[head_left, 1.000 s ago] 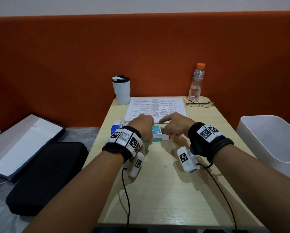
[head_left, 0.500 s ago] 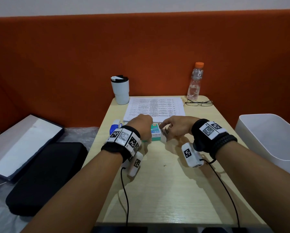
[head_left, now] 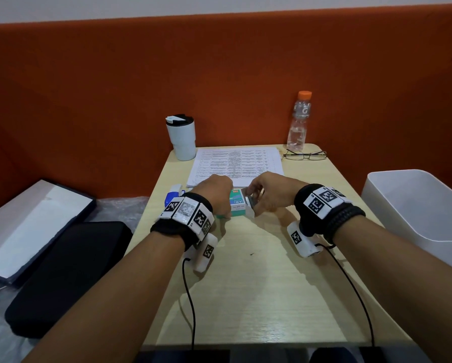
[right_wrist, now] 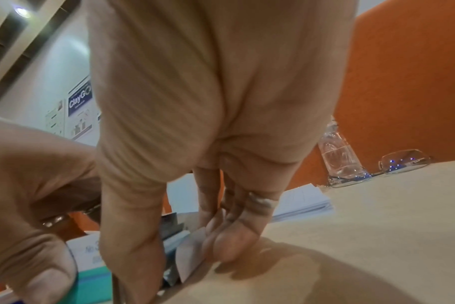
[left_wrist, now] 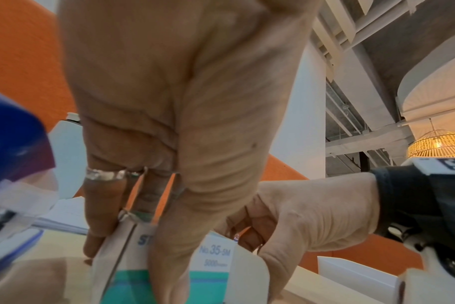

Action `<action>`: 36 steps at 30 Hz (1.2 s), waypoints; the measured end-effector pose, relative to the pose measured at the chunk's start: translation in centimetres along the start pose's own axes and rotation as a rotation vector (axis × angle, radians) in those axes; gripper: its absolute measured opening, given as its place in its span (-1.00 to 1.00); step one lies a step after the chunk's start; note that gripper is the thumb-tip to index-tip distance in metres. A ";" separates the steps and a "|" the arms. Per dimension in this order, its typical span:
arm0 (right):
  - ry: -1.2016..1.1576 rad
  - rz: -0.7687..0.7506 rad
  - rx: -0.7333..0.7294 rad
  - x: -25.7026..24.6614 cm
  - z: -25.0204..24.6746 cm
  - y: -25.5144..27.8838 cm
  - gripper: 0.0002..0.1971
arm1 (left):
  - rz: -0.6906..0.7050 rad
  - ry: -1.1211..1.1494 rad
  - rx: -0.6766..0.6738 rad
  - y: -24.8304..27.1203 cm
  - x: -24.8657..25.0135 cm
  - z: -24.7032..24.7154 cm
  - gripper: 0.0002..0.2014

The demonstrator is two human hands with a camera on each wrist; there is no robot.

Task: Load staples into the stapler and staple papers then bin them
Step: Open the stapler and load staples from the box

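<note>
A teal and white staple box (head_left: 235, 206) lies mid-table. My left hand (head_left: 217, 198) grips it from above, thumb (left_wrist: 169, 246) on the near side and fingers (left_wrist: 101, 218) on the far side. The box's right end is open, its white flap (right_wrist: 192, 246) folded out. There my right hand (head_left: 256, 203) pinches a grey strip of staples (head_left: 248, 201) between thumb (right_wrist: 133, 236) and fingers (right_wrist: 229, 232). The blue and white stapler (head_left: 173, 196) lies just left of my left hand. Printed papers (head_left: 235, 163) are stacked behind the box.
A white bin (head_left: 415, 213) stands off the table's right edge. A white tumbler (head_left: 181, 138), a bottle (head_left: 299, 121) and glasses (head_left: 304, 155) line the far edge. A black case (head_left: 67, 271) and a flat board (head_left: 28, 226) lie to the left.
My right hand drew back a little from the box's right end, then returned to it higher up. The flap now hangs open and grey staples show. My left hand stayed on the box.
</note>
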State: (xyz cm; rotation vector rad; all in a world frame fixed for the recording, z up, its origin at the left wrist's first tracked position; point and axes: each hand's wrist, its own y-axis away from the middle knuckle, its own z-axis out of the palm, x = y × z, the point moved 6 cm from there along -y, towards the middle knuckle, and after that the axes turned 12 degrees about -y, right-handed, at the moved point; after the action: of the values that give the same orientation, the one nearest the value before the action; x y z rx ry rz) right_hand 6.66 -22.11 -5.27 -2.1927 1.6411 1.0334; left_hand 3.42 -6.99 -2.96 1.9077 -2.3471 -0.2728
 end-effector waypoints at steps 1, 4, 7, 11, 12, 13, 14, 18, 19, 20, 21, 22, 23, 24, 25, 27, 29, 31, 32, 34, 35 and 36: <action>0.003 0.001 -0.003 0.0 0.0 0.0 -0.56 | 0.000 0.000 0.000 0.0 0.0 0.0 -0.34; -0.014 -0.004 0.021 0.0 -0.2 0.1 -0.67 | 0.002 -0.002 -0.001 0.0 -0.1 0.0 -0.35; -0.060 -0.022 0.058 -0.2 -0.5 0.5 -0.57 | 0.007 -0.011 -0.001 -0.2 -0.1 -0.1 -0.34; -0.033 -0.055 0.081 -0.8 -0.8 1.1 -0.52 | 0.006 -0.022 -0.004 -0.4 0.0 0.1 -0.35; -0.039 -0.048 0.075 -0.9 -0.8 1.2 -0.54 | 0.004 -0.022 -0.005 -0.4 0.0 0.1 -0.35; -0.050 -0.040 0.074 -1.0 -0.9 1.4 -0.56 | 0.002 -0.022 -0.007 -0.4 0.0 0.1 -0.35; -0.063 -0.034 0.080 -1.0 -0.9 1.4 -0.60 | 0.003 -0.020 -0.006 -0.4 -0.1 0.1 -0.36; -0.099 -0.022 0.153 -0.7 -1.6 1.6 -0.66 | 0.014 -0.027 -0.003 -0.5 -0.2 0.1 -0.37; -0.120 -0.018 0.172 -0.5 -1.9 1.6 -0.65 | 0.018 -0.031 -0.003 -0.6 -0.2 0.0 -0.38; -0.149 -0.015 0.184 -0.3 -2.1 1.8 -0.63 | 0.024 -0.037 -0.003 -0.6 -0.2 0.0 -0.38; -0.185 -0.008 0.187 -0.2 -2.2 1.9 -0.63 | 0.029 -0.043 -0.004 -0.7 -0.2 -0.1 -0.38; -0.231 0.003 0.185 -0.1 -2.2 2.1 -0.65 | 0.032 -0.050 -0.005 -0.8 -0.2 -0.1 -0.38; -0.284 0.011 0.177 0.0 -2.1 2.3 -0.69 | 0.034 -0.055 -0.005 -0.8 -0.2 -0.2 -0.38; -0.339 0.019 0.175 0.2 -2.0 2.4 -0.72 | 0.037 -0.059 -0.005 -0.8 -0.2 -0.2 -0.37; -0.394 0.023 0.181 0.4 -1.9 2.5 -0.74 | 0.041 -0.064 -0.003 -0.8 -0.3 -0.2 -0.36; -0.502 0.039 0.198 0.7 -1.7 2.5 -0.74 | 0.049 -0.077 0.006 -0.8 -0.4 -0.3 -0.35; -0.597 0.063 0.197 0.8 -1.4 2.5 -0.71 | 0.056 -0.089 0.015 -0.9 -0.6 -0.3 -0.35; -0.674 0.085 0.198 0.5 -1.2 2.7 -0.66 | 0.058 -0.105 0.028 -0.9 -0.8 -0.3 -0.37; -0.702 0.089 0.198 0.4 -1.1 2.8 -0.64 | 0.056 -0.113 0.035 -0.9 -0.9 -0.3 -0.38; -0.712 0.077 0.195 0.0 -0.9 2.8 -0.63 | 0.051 -0.126 0.050 -1.0 -1.1 -0.2 -0.39; -0.700 0.064 0.194 -0.3 -0.7 2.7 -0.63 | 0.046 -0.129 0.057 -0.9 -1.3 -0.2 -0.40; -0.680 0.053 0.197 -0.5 -0.6 2.6 -0.64 | 0.038 -0.128 0.062 -0.9 -1.4 -0.3 -0.42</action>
State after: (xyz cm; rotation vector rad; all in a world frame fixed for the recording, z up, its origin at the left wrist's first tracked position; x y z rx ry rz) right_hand 4.49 -22.98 -3.86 -1.4431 1.4004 1.3638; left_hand 4.64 -5.80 -2.85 1.9240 -2.4988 -0.3325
